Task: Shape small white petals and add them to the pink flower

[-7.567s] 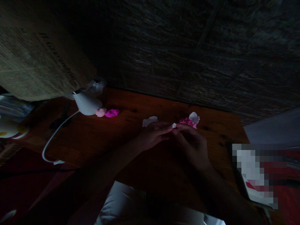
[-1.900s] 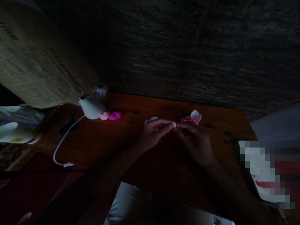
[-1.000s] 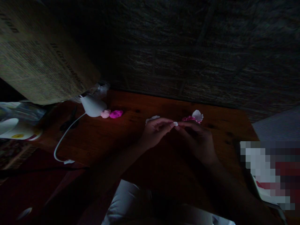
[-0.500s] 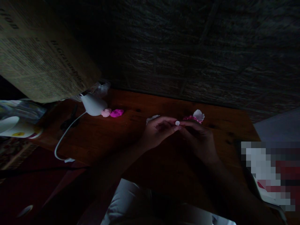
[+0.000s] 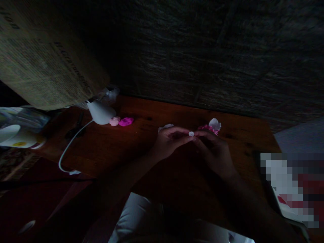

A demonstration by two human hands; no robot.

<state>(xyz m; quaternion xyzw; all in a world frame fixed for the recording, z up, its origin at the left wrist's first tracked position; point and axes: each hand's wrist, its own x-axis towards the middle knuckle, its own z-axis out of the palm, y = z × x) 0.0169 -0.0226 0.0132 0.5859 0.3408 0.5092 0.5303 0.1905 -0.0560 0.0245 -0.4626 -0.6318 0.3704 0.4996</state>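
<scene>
**Tiny white piece still pinched in both hands, only its angle is different**

So the small white piece (image 5: 191, 134) is up in the air over the surface (image 5: 149, 104), right where the fingertips of both hands meet. Left hand (image 5: 167, 145) has its thumb and index fingers on one side of it, right hand (image 5: 217, 152) grips from the other. Both are grasping that same bit, nothing else.

What's changed? Not much tbh. A second ago it looked flatter and more edge-on, now it shows a rounder face, like it's been turned or pressed a little. Too dark and small to say which. I'd call it fine fingertip fiddling with one piece, not a swap to another.

Just past the left hand there's a pale crumpled piece (image 5: 165, 127), partly hidden by the knuckles. Past the right fingers sits a ruffled pink piece (image 5: 206, 128) with a white petal-like piece (image 5: 215, 124) beside it. Those haven't gone anywhere.

Further left, a light pink lump (image 5: 114, 121) and a magenta lump (image 5: 126, 122) sit side by side next to a white cone-shaped base (image 5: 101, 113) trailing a white cable (image 5: 62, 152). Behind everything, a dark textured wall (image 5: 182, 67).
</scene>
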